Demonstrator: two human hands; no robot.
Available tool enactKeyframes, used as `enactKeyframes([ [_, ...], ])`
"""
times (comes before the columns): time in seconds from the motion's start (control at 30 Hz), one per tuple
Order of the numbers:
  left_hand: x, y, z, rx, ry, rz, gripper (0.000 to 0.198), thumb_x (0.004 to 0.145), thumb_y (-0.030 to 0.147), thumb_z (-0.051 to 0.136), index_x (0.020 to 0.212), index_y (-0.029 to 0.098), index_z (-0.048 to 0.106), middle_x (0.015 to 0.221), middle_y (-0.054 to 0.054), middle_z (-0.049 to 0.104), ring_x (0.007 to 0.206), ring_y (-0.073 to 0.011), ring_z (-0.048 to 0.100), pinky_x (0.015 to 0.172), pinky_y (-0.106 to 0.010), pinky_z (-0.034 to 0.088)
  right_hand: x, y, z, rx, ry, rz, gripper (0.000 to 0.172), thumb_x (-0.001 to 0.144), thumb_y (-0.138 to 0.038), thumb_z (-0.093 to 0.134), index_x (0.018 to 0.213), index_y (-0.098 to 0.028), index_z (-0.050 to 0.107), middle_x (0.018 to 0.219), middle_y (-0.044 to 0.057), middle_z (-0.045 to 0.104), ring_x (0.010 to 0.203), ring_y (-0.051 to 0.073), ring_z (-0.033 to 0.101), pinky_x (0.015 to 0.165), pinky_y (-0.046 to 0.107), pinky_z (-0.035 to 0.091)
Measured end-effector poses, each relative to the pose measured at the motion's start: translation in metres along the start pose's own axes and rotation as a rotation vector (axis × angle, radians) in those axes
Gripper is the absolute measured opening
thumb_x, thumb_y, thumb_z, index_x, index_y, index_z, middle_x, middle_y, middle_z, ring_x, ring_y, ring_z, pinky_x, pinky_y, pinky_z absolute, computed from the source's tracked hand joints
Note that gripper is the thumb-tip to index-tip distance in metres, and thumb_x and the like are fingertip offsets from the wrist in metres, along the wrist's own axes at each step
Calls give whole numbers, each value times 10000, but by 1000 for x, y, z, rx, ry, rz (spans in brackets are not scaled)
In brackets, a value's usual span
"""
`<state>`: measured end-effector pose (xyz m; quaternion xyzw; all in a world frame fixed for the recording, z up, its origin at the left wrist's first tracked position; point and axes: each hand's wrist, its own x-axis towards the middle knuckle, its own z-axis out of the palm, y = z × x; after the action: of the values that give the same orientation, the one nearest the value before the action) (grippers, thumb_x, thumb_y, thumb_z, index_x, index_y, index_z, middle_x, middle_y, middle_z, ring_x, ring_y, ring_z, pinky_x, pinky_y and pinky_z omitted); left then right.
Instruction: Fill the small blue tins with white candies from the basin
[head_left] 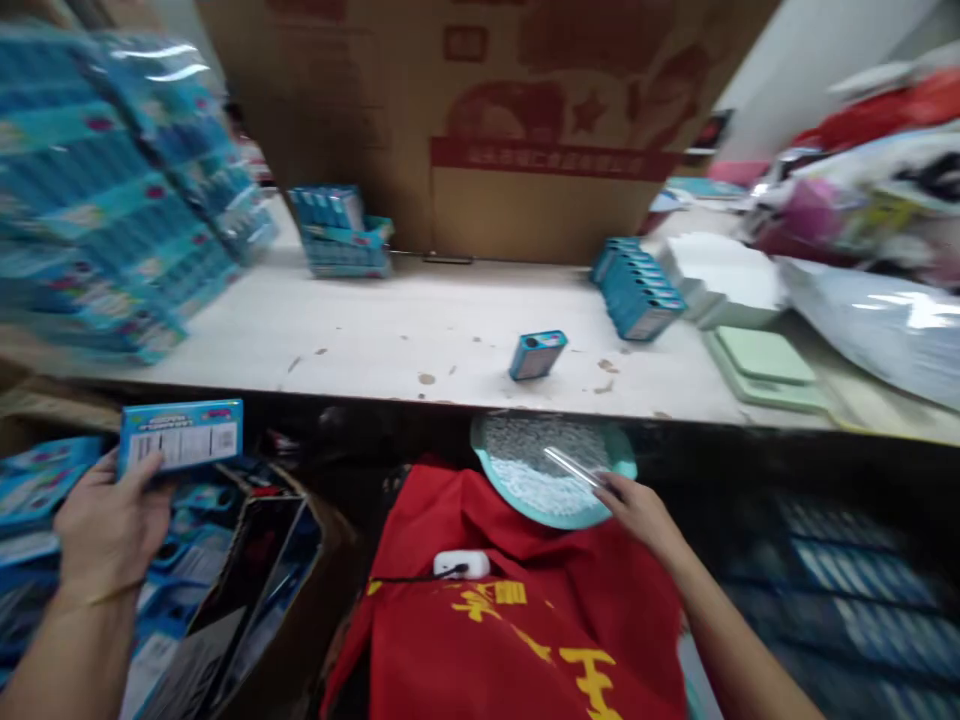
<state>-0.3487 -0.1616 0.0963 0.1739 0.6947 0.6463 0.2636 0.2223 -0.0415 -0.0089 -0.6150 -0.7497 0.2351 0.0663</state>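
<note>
My left hand (112, 525) grips a flat blue box (182, 437) with a white barcode panel facing me. Below it, an open carton (319, 560) holds many similar blue boxes. The fingers of my right hand (637, 510) are closed on a slim silvery stick (571, 467), whose exact kind I cannot make out. That stick is over a teal basin (574, 520) of small whitish and grey pieces, at the table's front edge. On the table above the basin, a single blue box (538, 355) stands upright.
Wrapped stacks of blue boxes (97, 200) rise at left. A small display tray (349, 248) and a row of blue boxes (637, 288) stand before a large cardboard carton (540, 210). Right are white cards (727, 275) and a pale green scale (769, 365). Red cloth (450, 640) covers my lap.
</note>
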Motion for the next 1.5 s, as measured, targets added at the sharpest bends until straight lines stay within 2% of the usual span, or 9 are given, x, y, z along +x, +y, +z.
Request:
enactKeyframes([
  [0.2, -68, -47, 125, -233, -483, -482, 322, 661, 207, 608, 982, 195, 585, 937, -18, 671, 841, -193, 620, 702, -336, 550, 2, 18, 2, -385, -86, 77, 280, 814, -276, 418, 1021, -193, 589, 948, 101, 619, 900, 213, 573, 757, 290, 411],
  [0.3, -98, -74, 174, -197, -597, -537, 286, 671, 181, 619, 955, 161, 590, 890, -55, 666, 740, -173, 634, 641, -309, 547, 17, 3, 15, -399, -104, 140, 261, 812, -201, 409, 991, -139, 588, 960, 142, 608, 899, 216, 568, 761, 297, 396],
  [0.4, -114, -88, 204, -114, -655, -524, 267, 670, 212, 641, 925, 151, 594, 869, -63, 658, 719, -169, 630, 629, -304, 542, 42, -14, 42, -329, -100, 177, 285, 820, -139, 358, 1003, -125, 576, 1000, 142, 609, 931, 203, 559, 778, 295, 386],
  [0.57, -126, -95, 233, -11, -723, -471, 343, 640, 298, 676, 944, 180, 569, 856, -22, 640, 708, -126, 612, 607, -244, 516, 72, -12, 70, -183, -128, 199, 312, 821, -250, 410, 1082, -178, 564, 1048, 113, 619, 985, 202, 552, 799, 279, 384],
  [0.77, -130, -104, 260, 110, -820, -279, 484, 587, 384, 690, 989, 164, 537, 915, -32, 626, 797, -148, 593, 712, -282, 490, 73, 4, 75, -12, -149, 193, 340, 796, -334, 461, 1111, -244, 551, 1091, 68, 609, 1014, 201, 542, 796, 273, 393],
  [1.03, -136, -109, 283, 367, -939, 66, 482, 629, 430, 623, 1012, 153, 527, 916, -38, 602, 853, -169, 564, 807, -311, 445, 77, 0, 79, 180, -119, 151, 361, 785, -312, 492, 1115, -180, 553, 1096, 85, 603, 997, 195, 540, 809, 261, 390],
  [1.2, -130, -116, 287, 407, -952, 182, 457, 646, 404, 610, 1016, 155, 514, 914, -37, 585, 843, -167, 552, 808, -310, 434, 63, 16, 53, 284, -83, 55, 335, 753, -271, 536, 1072, -176, 571, 1057, 52, 621, 961, 180, 546, 809, 259, 396],
  [1.37, -138, -116, 300, 498, -1020, 321, 418, 685, 404, 571, 1025, 169, 506, 907, -35, 590, 810, -160, 547, 765, -287, 431, 47, 20, -2, 407, -12, -98, 298, 730, -241, 545, 1013, -166, 601, 981, 52, 643, 897, 190, 561, 792, 294, 407],
  [1.5, -151, -110, 316, 614, -1064, 456, 403, 708, 418, 538, 1032, 180, 515, 885, -36, 607, 786, -168, 557, 729, -279, 429, 44, 2, -46, 367, -75, -195, 277, 732, -247, 537, 980, -154, 621, 912, 36, 654, 838, 172, 570, 745, 265, 413],
])
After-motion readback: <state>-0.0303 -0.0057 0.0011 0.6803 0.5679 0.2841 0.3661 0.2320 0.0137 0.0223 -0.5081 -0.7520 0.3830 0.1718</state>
